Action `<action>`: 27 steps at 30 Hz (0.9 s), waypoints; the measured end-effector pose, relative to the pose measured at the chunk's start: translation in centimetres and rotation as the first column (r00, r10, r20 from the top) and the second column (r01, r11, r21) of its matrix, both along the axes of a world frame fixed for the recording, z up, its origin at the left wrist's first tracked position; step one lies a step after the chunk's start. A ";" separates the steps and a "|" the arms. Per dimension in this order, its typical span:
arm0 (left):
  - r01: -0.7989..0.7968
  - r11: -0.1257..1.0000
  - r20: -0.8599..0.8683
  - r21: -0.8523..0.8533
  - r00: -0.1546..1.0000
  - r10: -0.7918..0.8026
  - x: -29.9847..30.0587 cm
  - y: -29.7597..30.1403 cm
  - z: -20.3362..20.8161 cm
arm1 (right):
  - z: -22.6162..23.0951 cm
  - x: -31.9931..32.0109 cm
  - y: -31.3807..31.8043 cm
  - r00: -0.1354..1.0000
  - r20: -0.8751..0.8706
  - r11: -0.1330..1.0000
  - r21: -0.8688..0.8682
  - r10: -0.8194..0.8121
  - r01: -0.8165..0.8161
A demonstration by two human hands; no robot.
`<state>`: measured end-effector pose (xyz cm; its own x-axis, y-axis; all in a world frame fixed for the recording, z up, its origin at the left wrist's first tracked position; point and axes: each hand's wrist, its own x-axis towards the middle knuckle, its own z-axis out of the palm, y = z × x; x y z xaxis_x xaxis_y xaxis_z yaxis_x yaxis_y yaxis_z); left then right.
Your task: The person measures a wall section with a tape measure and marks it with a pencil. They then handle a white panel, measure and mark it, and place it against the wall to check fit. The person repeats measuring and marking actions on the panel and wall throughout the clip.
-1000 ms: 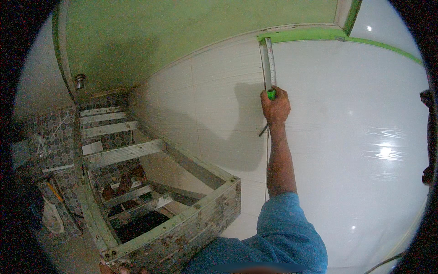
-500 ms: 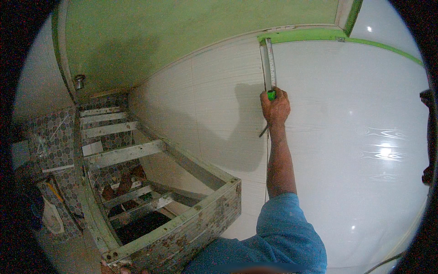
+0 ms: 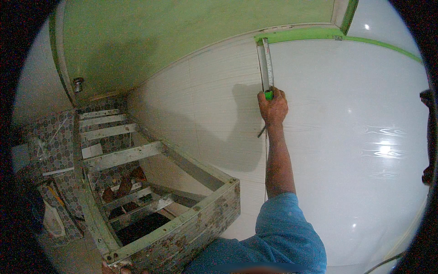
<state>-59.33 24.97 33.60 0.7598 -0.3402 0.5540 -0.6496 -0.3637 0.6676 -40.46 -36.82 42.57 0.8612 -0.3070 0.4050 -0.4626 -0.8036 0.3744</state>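
Observation:
My right hand (image 3: pixel 273 108) is closed around a small green tape measure (image 3: pixel 269 95), arm stretched up along the wall. Its pale blade (image 3: pixel 268 64) runs upward from the hand to the green-painted strip beneath the top trim, beside a narrow upright gap in the panelling. A thin dark strip, perhaps a strap, sticks out below the wrist. At the lower left, fingertips of my left hand (image 3: pixel 109 268) show against the top corner of the weathered wooden stepladder (image 3: pixel 178 228), gripping it; most of that hand is out of the picture.
Glossy white panels (image 3: pixel 328 114) cover the wall at right, and a green surface (image 3: pixel 191 27) spans the top. Ladder rungs (image 3: pixel 123 155) descend toward a patterned tile floor (image 3: pixel 59 132), with feet among the lower ones. Another person's dark clothing seems to show at far left.
The view has shifted very slightly, moving everything a little to the left. My right hand keeps hold of the tape measure against the wall, with the blade still extended.

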 end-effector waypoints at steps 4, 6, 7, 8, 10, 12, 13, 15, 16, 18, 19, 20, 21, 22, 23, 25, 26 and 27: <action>0.001 1.000 0.002 -0.003 1.000 -0.001 0.0 0.0 0.0 | 0.0 0.0 0.1 1.000 0.001 1.000 0.002 0.009 -0.009; 0.004 1.000 -0.001 -0.003 1.000 -0.004 0.0 0.0 -0.1 | -0.1 0.0 0.1 1.000 -0.011 1.000 -0.024 0.010 -0.010; 0.004 1.000 -0.002 -0.004 1.000 -0.004 0.0 0.0 -0.1 | -0.1 0.0 0.1 1.000 -0.021 0.999 -0.041 0.002 -0.003; 0.003 1.000 -0.002 -0.002 1.000 -0.003 -0.1 0.0 -0.2 | -0.1 0.0 0.1 1.000 -0.020 0.999 -0.043 0.005 -0.006; 0.005 1.000 -0.001 -0.002 1.000 -0.005 -0.1 0.0 -0.2 | -0.3 0.0 0.1 1.000 -0.025 0.999 -0.054 -0.002 0.000; 0.007 1.000 -0.002 -0.004 1.000 -0.007 -0.2 0.0 -0.3 | -0.5 -0.1 0.0 1.000 -0.021 0.998 -0.062 0.013 -0.014; 0.005 1.000 -0.002 -0.005 1.000 -0.005 -0.2 0.0 -0.3 | -0.6 -0.1 0.0 1.000 -0.022 0.998 -0.066 0.008 -0.009; 0.005 1.000 -0.004 -0.003 1.000 -0.005 -0.3 -0.1 -0.3 | -0.7 -0.1 0.0 0.999 -0.021 0.996 -0.081 0.026 -0.028; 0.004 1.000 -0.006 -0.004 1.000 -0.004 -0.4 -0.2 -0.2 | -0.8 -0.2 -0.1 0.999 -0.022 0.996 -0.089 0.029 -0.030; 0.003 1.000 -0.025 -0.011 1.000 -0.003 -0.4 -0.4 -0.2 | -0.8 -0.2 -0.1 0.999 -0.023 0.995 -0.091 0.030 -0.032; -0.021 1.000 0.022 -0.005 1.000 0.021 -0.4 -0.4 -0.3 | -0.8 -0.2 -0.1 0.999 -0.025 0.996 -0.091 0.021 -0.023; -0.007 1.000 0.027 0.008 1.000 0.006 -0.4 -0.5 -0.3 | -0.8 -0.2 -0.1 0.999 -0.027 0.996 -0.090 0.023 -0.026; -0.002 1.000 0.027 0.005 1.000 0.002 -0.3 -0.5 -0.5 | -0.8 -0.2 -0.1 0.999 -0.031 0.996 -0.088 0.017 -0.020; 0.000 1.000 0.029 0.009 1.000 0.000 -0.4 -0.5 -0.4 | -0.8 -0.2 -0.1 0.999 -0.035 0.995 -0.091 0.024 -0.027; 0.000 1.000 0.030 0.010 1.000 -0.001 -0.3 -0.5 -0.6 | -0.9 -0.1 -0.1 0.999 -0.038 0.996 -0.091 0.012 -0.015; 0.002 1.000 0.032 0.012 0.999 -0.002 -0.3 -0.5 -0.7 | -0.9 -0.1 -0.1 0.999 -0.042 0.994 -0.106 0.019 -0.023; 0.002 1.000 0.032 0.013 0.999 -0.003 -0.3 -0.4 -0.7 | -0.9 -0.1 -0.1 0.999 -0.041 0.994 -0.109 0.022 -0.026; 0.004 1.000 0.033 0.013 0.999 -0.004 -0.3 -0.3 -0.7 | -0.9 -0.1 -0.2 0.999 -0.038 0.992 -0.119 0.027 -0.032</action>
<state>-59.64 24.63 32.89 0.7396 -0.3505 0.5745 -0.6729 -0.3692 0.6410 -40.52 -37.03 41.63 0.8840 -0.2327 0.4055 -0.4237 -0.7655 0.4843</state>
